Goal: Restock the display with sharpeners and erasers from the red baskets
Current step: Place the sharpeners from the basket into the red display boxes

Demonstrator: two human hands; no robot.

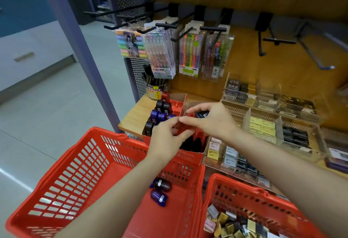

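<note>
Right hand (211,120) pinching a glossy black sharpener (201,114) over the red cardboard display box (190,153) at the wooden shelf's (135,117) front edge, left hand (165,140) gripping its divider, two rounded sharpeners (160,190) in the latticed red plastic basket (75,172).
</note>
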